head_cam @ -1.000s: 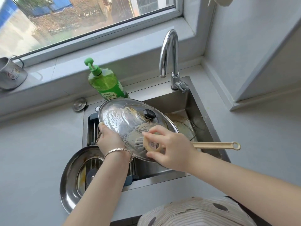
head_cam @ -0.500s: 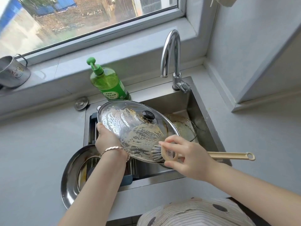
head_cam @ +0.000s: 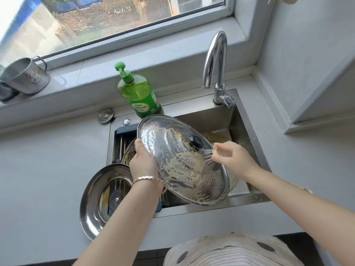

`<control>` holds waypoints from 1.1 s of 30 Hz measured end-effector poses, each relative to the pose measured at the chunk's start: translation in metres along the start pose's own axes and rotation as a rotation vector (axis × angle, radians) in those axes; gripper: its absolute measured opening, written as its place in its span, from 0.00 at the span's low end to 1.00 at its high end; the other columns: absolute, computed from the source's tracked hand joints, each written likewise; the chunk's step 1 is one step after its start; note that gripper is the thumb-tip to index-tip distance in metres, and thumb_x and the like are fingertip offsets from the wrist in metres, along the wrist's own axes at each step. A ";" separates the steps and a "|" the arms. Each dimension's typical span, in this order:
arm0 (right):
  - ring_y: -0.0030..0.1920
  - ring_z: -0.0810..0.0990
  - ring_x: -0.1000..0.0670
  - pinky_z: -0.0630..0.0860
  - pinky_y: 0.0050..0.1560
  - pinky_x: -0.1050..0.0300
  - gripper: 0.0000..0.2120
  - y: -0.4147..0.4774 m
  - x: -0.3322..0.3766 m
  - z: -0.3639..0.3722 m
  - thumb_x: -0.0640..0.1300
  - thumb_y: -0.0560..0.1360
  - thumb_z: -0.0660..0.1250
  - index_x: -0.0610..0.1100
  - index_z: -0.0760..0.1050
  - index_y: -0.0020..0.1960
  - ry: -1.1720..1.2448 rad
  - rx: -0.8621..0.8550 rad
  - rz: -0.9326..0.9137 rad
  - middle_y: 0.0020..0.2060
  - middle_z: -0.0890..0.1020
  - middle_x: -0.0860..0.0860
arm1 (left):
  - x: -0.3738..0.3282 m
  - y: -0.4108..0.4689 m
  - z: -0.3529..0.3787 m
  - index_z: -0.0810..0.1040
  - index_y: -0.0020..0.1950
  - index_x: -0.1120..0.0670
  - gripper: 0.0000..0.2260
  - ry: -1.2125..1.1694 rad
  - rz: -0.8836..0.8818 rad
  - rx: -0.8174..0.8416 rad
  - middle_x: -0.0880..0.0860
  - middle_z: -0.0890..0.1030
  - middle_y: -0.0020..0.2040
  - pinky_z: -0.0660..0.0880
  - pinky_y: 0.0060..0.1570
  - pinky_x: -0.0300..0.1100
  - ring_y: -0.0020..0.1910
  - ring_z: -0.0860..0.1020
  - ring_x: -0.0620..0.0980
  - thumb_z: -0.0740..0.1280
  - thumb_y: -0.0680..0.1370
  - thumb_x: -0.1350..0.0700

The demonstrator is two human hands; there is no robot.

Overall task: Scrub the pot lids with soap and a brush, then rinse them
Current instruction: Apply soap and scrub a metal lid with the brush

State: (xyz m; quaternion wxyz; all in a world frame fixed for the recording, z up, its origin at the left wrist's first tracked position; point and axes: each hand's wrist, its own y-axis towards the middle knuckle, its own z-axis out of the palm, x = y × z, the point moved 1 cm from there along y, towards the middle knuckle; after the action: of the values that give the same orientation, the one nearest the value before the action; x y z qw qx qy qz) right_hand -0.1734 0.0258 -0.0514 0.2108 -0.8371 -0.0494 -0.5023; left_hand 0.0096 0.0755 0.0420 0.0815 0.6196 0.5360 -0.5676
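Note:
A large glass pot lid (head_cam: 178, 160) with a black knob and a steel rim is tilted over the sink, streaked with yellowish soap foam. My left hand (head_cam: 143, 162) grips its left rim. My right hand (head_cam: 233, 158) holds the brush (head_cam: 209, 159) near its head, and the grey bristles press on the lid's right side just below the knob. The brush handle is hidden behind my hand. A second steel-rimmed lid (head_cam: 96, 200) lies upside down at the sink's front left corner, half under my left forearm.
A green dish soap bottle (head_cam: 139, 95) stands behind the sink (head_cam: 247, 127), the chrome tap (head_cam: 215, 62) to its right. A dark drain rack (head_cam: 120, 143) spans the sink's left side. A dirty dish lies in the basin. Metal mugs (head_cam: 26, 75) sit on the windowsill.
My right hand has swept the brush from the lid's lower edge up and right toward the knob. The lid has tipped steeper, its near edge lower. The brush handle has gone out of sight.

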 end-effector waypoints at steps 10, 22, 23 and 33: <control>0.56 0.74 0.51 0.69 0.58 0.55 0.20 0.002 0.012 0.006 0.47 0.73 0.69 0.45 0.75 0.63 0.024 -0.016 0.079 0.57 0.77 0.51 | 0.002 -0.001 0.002 0.74 0.56 0.58 0.21 0.034 0.040 -0.003 0.51 0.75 0.46 0.69 0.38 0.39 0.40 0.72 0.50 0.54 0.80 0.41; 0.45 0.75 0.51 0.75 0.46 0.54 0.07 -0.010 0.037 0.001 0.49 0.73 0.68 0.54 0.76 0.50 -0.084 -0.231 -0.145 0.46 0.77 0.53 | 0.004 0.005 0.000 0.58 0.28 0.54 0.23 0.124 0.247 0.012 0.52 0.60 0.26 0.57 0.17 0.32 0.25 0.59 0.49 0.57 0.81 0.46; 0.44 0.75 0.52 0.73 0.43 0.55 0.06 -0.007 0.042 0.004 0.53 0.73 0.67 0.56 0.73 0.48 -0.190 -0.199 -0.157 0.46 0.76 0.55 | 0.006 0.003 0.002 0.58 0.28 0.54 0.23 0.142 0.302 0.040 0.52 0.60 0.25 0.59 0.19 0.34 0.24 0.59 0.48 0.57 0.80 0.47; 0.20 0.67 0.61 0.62 0.21 0.69 0.10 0.022 0.021 0.004 0.50 0.73 0.68 0.44 0.75 0.44 0.236 0.066 0.216 0.24 0.69 0.56 | 0.015 -0.002 -0.002 0.59 0.27 0.55 0.23 0.114 0.455 0.167 0.51 0.60 0.25 0.58 0.27 0.39 0.24 0.59 0.46 0.62 0.79 0.50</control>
State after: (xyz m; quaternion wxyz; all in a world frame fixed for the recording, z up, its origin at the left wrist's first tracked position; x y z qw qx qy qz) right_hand -0.1530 0.0052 -0.0413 0.2954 -0.7655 0.0496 -0.5695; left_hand 0.0060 0.0865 0.0314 0.1254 0.7600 0.3377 -0.5409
